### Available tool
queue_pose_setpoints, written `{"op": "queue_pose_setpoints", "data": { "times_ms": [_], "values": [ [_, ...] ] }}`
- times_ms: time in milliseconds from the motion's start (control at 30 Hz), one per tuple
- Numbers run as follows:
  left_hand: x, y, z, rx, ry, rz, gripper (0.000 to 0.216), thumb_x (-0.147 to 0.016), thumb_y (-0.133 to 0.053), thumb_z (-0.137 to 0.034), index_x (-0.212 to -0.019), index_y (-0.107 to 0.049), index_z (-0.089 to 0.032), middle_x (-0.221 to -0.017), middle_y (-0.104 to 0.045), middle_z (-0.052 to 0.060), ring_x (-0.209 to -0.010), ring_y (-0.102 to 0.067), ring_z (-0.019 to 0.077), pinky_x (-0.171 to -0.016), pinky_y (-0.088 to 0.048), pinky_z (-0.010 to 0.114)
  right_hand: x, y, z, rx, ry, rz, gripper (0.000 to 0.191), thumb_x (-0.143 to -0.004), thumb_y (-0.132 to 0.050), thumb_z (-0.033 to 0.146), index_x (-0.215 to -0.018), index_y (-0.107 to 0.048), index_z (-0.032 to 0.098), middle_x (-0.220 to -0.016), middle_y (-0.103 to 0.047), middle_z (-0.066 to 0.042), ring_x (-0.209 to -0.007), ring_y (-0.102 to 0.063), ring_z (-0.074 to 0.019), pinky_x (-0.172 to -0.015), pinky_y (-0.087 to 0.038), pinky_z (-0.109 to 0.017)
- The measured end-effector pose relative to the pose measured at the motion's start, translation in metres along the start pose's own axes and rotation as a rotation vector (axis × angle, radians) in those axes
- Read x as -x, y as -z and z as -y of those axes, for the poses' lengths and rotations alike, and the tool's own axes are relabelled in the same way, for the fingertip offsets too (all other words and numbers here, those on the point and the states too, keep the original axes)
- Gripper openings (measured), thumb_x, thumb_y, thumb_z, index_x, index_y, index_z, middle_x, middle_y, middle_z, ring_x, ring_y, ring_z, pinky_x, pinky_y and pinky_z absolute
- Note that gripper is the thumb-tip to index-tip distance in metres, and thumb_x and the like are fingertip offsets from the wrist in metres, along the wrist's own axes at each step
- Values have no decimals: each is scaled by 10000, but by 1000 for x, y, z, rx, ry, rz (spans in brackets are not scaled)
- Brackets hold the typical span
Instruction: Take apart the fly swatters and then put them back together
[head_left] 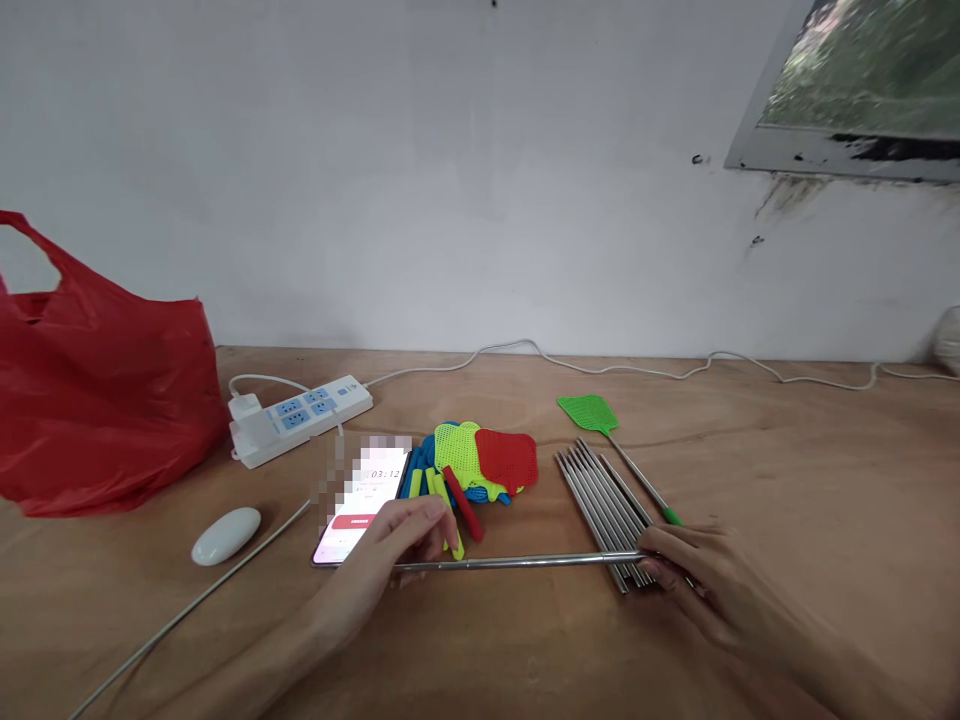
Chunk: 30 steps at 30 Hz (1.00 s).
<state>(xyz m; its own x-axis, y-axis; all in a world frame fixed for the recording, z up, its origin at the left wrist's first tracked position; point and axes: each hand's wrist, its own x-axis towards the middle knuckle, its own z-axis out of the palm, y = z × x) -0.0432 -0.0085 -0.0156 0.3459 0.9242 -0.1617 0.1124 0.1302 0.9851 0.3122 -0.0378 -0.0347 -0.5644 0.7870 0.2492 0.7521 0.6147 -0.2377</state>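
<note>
I log one steel rod (pixel 525 562), ends pinched in closed fingers of left hand (pixel 397 548) and right hand (pixel 705 578), swatter heads (pixel 484 462) just beyond, rod bundle (pixel 600 500) right.

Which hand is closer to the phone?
Left. The left hand rests at the lower right edge of the phone, holding one end of a metal rod. The right hand is far off at the rod's other end.
</note>
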Motion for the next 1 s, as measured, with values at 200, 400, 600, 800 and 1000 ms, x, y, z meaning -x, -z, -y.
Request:
{"op": "queue_pose_setpoints", "data": {
  "times_ms": [200, 400, 600, 800, 1000],
  "values": [
    [-6, -8, -3, 159, -4, -3, 473, -869, -555, -584, -622, -577, -181, -488, -366, -51, -502, -257, 113, -497, -210, 256, 2, 3, 4, -6, 14, -37, 246, -1049, -378, 280, -849, -510, 223, -693, -570, 6, -583, -524, -146, -582, -315, -282],
    [-11, -16, 10, 166, -52, -57, 451, -886, -566, -518, -588, -551, -179, -490, -329, -56, -503, -223, 110, -496, -164, 271, 0, 3, 12, -87, -73, 13, 299, -1047, -381, 312, -803, -524, 217, -643, -557, 19, -547, -505, -130, -553, -284, -273],
    [-8, -23, 8, 106, -85, -42, 446, -886, -547, -529, -605, -545, -182, -510, -305, -57, -507, -212, 111, -494, -127, 278, -5, -1, 22, -142, -104, 13, 332, -1038, -388, 353, -764, -515, 214, -603, -529, 26, -535, -495, -125, -545, -281, -271],
    [-8, -27, 2, 55, -92, -76, 450, -875, -527, -535, -592, -530, -186, -521, -308, -51, -514, -206, 116, -498, -127, 281, -10, -4, 30, -164, -145, 22, 350, -1033, -389, 371, -729, -469, 219, -581, -499, 31, -525, -478, -128, -540, -269, -280],
    [-8, -35, 5, -30, -67, -36, 463, -859, -503, -558, -567, -477, -199, -529, -282, -50, -509, -223, 119, -502, -151, 286, -18, -6, 47, -179, -90, 21, 341, -1028, -382, 338, -705, -392, 230, -567, -475, 35, -499, -439, -129, -525, -227, -297]
  ]
}}
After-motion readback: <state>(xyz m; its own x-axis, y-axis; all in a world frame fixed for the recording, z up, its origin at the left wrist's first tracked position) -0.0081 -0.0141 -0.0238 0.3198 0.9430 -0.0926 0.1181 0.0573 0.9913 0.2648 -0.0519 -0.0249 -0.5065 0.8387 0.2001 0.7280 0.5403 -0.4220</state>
